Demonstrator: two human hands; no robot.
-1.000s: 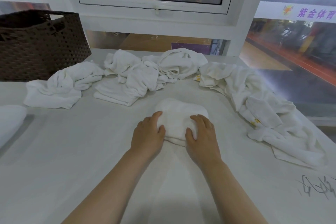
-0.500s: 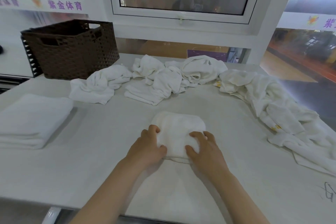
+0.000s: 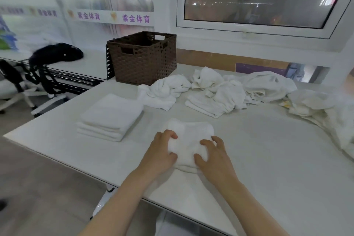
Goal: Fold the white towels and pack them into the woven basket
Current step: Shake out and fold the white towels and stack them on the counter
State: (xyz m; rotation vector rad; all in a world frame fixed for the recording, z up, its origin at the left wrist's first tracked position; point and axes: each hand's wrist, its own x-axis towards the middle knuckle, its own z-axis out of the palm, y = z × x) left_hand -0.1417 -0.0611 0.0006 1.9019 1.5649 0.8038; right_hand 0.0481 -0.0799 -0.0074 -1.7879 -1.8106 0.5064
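a folded white towel (image 3: 188, 141) is gripped at its near corners on the white table (image 3: 268, 159), the left hand (image 3: 160, 154) curled round its left side and the right hand (image 3: 215, 156) curled round its right side, thumbs tucked against the cloth. a stack of folded towels (image 3: 110, 118) is laid just left of it. the woven basket (image 3: 142, 58) is set upright at the table's far left corner; only dark inner walls are seen through its open top, and its contents cannot be told. crumpled white towels (image 3: 216, 90) are heaped along the far edge beside the basket and down the right side. a black chair (image 3: 47, 63) is seen beyond the table at left.
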